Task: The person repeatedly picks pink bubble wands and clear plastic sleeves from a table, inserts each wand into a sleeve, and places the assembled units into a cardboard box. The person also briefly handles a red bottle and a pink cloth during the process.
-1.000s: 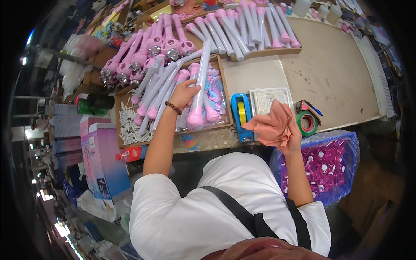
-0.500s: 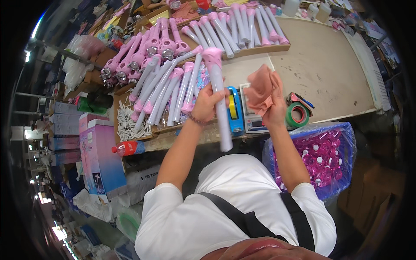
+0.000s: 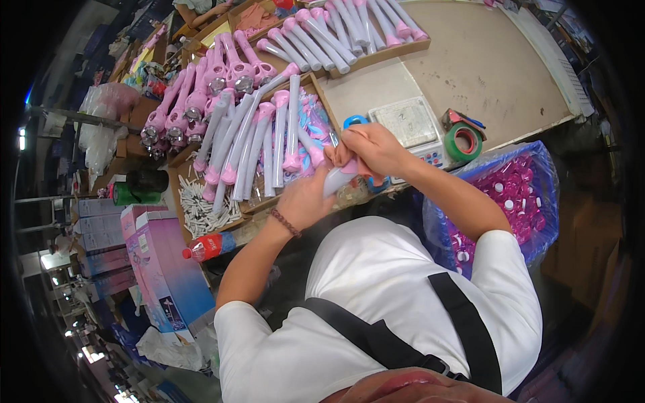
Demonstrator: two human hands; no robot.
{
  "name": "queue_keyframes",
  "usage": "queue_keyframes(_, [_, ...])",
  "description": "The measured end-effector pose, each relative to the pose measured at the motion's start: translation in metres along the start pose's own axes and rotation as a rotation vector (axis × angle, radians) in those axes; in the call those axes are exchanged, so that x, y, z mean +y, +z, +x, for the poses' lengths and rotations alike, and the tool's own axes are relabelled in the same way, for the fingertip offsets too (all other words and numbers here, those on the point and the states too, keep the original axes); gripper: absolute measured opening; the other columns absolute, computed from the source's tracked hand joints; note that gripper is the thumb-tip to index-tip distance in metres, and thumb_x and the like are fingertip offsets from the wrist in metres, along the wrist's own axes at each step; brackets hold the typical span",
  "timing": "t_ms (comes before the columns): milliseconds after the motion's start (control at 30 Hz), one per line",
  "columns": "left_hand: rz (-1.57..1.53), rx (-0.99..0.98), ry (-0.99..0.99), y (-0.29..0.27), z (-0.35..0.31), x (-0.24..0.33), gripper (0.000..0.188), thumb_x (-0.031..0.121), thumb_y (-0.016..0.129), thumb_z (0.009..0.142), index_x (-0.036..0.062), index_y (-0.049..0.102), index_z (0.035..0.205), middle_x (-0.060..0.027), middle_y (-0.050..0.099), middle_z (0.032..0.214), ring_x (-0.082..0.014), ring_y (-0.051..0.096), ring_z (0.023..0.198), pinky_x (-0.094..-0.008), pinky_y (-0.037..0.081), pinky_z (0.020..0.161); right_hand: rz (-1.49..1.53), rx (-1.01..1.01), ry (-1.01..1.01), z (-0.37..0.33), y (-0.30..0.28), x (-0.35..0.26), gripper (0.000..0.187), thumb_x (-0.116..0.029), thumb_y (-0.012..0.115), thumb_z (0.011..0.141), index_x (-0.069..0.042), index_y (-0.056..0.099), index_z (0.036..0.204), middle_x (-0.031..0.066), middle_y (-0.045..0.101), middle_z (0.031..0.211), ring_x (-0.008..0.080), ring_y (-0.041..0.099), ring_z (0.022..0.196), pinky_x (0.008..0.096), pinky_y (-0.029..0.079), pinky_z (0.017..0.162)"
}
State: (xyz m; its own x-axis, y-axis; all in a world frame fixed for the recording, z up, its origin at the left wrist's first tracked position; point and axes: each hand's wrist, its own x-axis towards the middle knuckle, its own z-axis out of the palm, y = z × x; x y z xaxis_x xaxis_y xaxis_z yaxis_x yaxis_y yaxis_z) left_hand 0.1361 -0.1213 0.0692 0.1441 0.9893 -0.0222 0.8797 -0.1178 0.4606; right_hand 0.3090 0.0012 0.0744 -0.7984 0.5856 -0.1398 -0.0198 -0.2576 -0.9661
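Observation:
My left hand (image 3: 304,203) is closed around a white tube (image 3: 334,181) with a pink end, in front of my body at the table's edge. The fingers of my right hand (image 3: 379,149) press a salmon-coloured cloth (image 3: 341,154) onto that pink end; the cloth and hand hide part of it. Just left of my hands, several similar white tubes (image 3: 250,158) with pink ends lie side by side across a cardboard tray. Beyond my right hand stands a white weighing scale (image 3: 405,126), and part of a blue object (image 3: 355,121) shows behind the hand.
More tubes fill a far cardboard tray (image 3: 396,52). Pink pieces with round clear ends (image 3: 195,101) are piled at left, above small white parts (image 3: 205,201). A tape dispenser (image 3: 463,140) is right of the scale. A blue lined bin (image 3: 547,232) holds pink bottles. Another person's arm (image 3: 201,15) shows at the back.
My hands have come together. The cloth, held apart at right before, is now on the tube's pink end. The tube has been lowered and tilted, and the view has shifted.

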Motion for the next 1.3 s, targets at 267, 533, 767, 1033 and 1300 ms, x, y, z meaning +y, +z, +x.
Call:
queue_keyframes(267, [-0.569,0.151,-0.058,0.027,-0.020,-0.067,0.041,0.010,0.065,0.076,0.0029,0.050,0.114,-0.0241,0.063,0.084,-0.0414,0.062,0.074,-0.0436,0.050,0.063,0.830,0.119,-0.166,0.059,0.072,0.023,0.025,-0.023,0.040,0.094,-0.002,0.052,0.095,0.0123,0.058,0.078,0.0213,0.059,0.071,0.0330,0.050,0.071])
queue_keyframes(533, [-0.305,0.369,-0.235,0.037,-0.026,-0.060,0.056,0.012,0.065,0.078,0.0016,0.038,0.125,-0.0183,0.061,0.091,-0.0338,0.063,0.076,-0.0406,0.050,0.063,0.735,0.445,-0.316,0.078,0.109,0.013,0.029,-0.029,0.034,0.100,-0.005,0.049,0.095,0.0103,0.057,0.083,0.0207,0.064,0.068,0.0287,0.054,0.055])
queue_keyframes(767, [-0.924,-0.140,-0.519,0.045,-0.068,-0.065,0.031,0.013,0.062,0.081,-0.0024,0.049,0.104,-0.0085,0.056,0.063,-0.0211,0.059,0.057,-0.0318,0.048,0.052,0.801,0.464,-0.374,0.088,0.081,0.007,0.039,-0.037,0.027,0.100,-0.005,0.048,0.098,0.0161,0.061,0.097,0.0244,0.061,0.088,0.0338,0.054,0.061])
queue_keyframes(1033, [-0.227,0.300,-0.461,0.062,-0.023,-0.050,0.034,0.022,0.066,0.079,-0.0006,0.051,0.100,-0.0282,0.061,0.079,-0.0452,0.060,0.072,-0.0493,0.048,0.062,0.311,0.511,-0.443,0.075,0.107,0.033,0.051,-0.045,0.036,0.097,-0.006,0.033,0.130,0.0077,0.058,0.075,0.0100,0.052,0.045,0.0221,0.043,0.041])
queue_keyframes(1300, [-0.562,0.153,-0.310,-0.024,-0.026,-0.033,0.037,0.025,0.065,0.084,-0.0049,0.056,0.103,-0.0157,0.064,0.093,-0.0257,0.063,0.084,-0.0333,0.050,0.073,0.446,0.271,-0.241,0.077,0.081,0.069,0.060,-0.043,0.046,0.095,-0.009,0.028,0.141,0.0010,0.054,0.071,0.0054,0.052,0.052,0.0196,0.042,0.041])
